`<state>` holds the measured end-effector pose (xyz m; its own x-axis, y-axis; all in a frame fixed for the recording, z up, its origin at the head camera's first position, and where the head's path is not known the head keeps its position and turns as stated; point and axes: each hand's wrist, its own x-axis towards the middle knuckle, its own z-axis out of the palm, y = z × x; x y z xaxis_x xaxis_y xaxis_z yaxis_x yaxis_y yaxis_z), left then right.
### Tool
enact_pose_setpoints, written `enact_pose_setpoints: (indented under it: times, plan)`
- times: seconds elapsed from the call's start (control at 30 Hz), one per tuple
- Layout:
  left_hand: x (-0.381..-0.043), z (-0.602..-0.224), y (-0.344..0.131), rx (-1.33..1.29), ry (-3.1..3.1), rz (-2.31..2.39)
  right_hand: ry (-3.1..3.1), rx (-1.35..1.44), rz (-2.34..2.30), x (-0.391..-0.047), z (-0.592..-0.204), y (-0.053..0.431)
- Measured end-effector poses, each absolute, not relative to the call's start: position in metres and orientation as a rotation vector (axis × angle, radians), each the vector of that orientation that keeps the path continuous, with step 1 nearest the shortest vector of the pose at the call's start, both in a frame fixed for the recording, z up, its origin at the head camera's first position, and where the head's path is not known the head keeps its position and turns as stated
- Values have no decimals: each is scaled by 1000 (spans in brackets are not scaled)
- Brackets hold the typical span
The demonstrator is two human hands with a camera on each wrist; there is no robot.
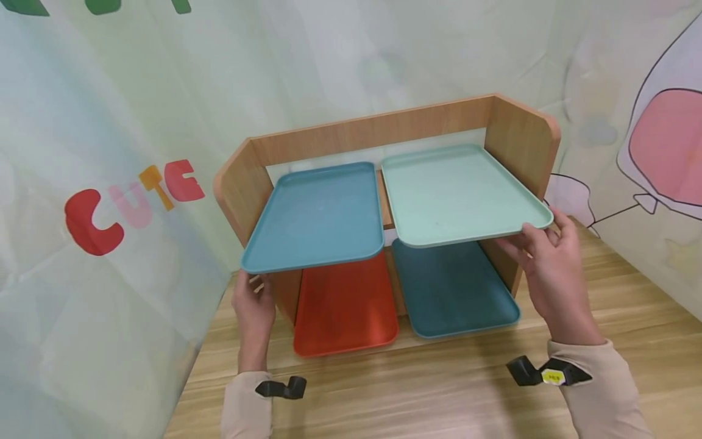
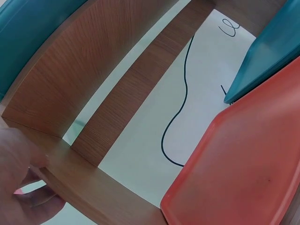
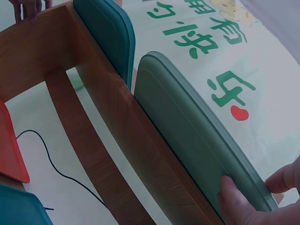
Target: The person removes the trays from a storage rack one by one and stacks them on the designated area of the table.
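A wooden two-tier rack (image 1: 373,131) holds a blue tray (image 1: 323,213) at upper left and a mint-green tray (image 1: 460,195) at upper right. My right hand (image 1: 554,268) pinches the mint-green tray's front right corner; in the right wrist view, thumb and fingers lie on either side of that tray (image 3: 187,126). Below the blue tray's front left corner is my left hand (image 1: 255,305). The left wrist view shows its fingers (image 2: 44,201) curled round the edge of the rack's side panel (image 2: 93,187).
On the lower tier lie a red tray (image 1: 345,311) and a dark teal tray (image 1: 455,292). The rack stands on a wood-grain table (image 1: 384,390). Behind it hangs a pale printed cloth (image 1: 329,67) with letters and balloons.
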<state>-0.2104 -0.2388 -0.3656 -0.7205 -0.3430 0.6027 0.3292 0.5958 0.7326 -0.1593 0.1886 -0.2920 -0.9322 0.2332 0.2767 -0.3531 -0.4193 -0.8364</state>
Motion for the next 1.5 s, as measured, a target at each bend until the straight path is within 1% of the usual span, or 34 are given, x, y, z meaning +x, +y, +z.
enact_pose_setpoints:
  times: [0.17, 0.5, 0.8, 1.0, 1.5]
  plan:
    - [-210, -366, -241, -9, -2063, -1114, -1424, 138, 2389, -161, -292, 186]
    - [-214, -363, -241, -48, -2068, -1054, -1063, 194, 2569, -159, -292, 189]
    - [-218, -354, -232, -6, -2115, -1041, -939, 111, 2561, -155, -290, 194]
    - [-214, -355, -236, 28, -2136, -1004, -974, 83, 2546, -147, -294, 193]
    - [-213, -351, -237, 50, -2225, -934, -762, 191, 2580, -121, -304, 199]
